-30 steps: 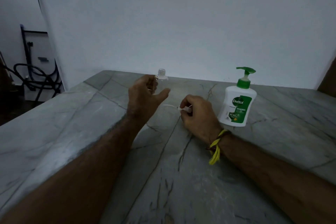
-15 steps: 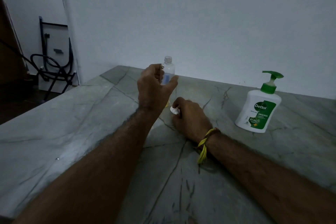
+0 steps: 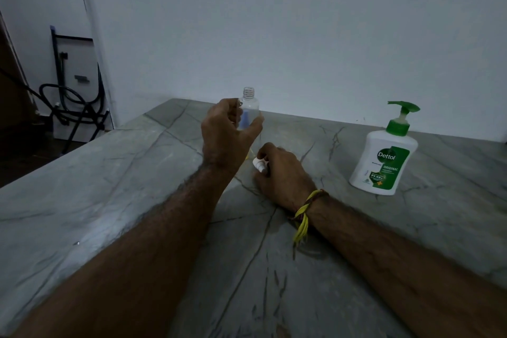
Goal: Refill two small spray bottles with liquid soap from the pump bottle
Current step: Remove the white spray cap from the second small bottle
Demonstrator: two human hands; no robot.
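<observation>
Dim light over a grey veined marble countertop, set against a plain white wall.

Taking the Dettol pump bottle as landmark: stands upright on the countertop at the right, white body, green label, green pump head with the spout pointing right.

Well to the left of the pump bottle, and raised above the slab: left hand, fingers and thumb curled round a small clear spray bottle. Bottle held upright, cap off, bare threaded neck at the top, some blue showing through the clear body, perhaps a label, though too dark to tell. Thumb pressed against the bottle's right side, fingers wrapped behind.

Between that bottle and the pump bottle, lower and nearer the camera: right hand, resting on the countertop, fingers bent and pinching a small white spray cap, its nozzle end poking out to the left of the knuckles. Yellow thread band tied round the right wrist, loose ends hanging down.

Far left of the pump bottle, beyond the countertop's edge, on the floor by the wall: a dark metal frame with a looped black hose.
</observation>
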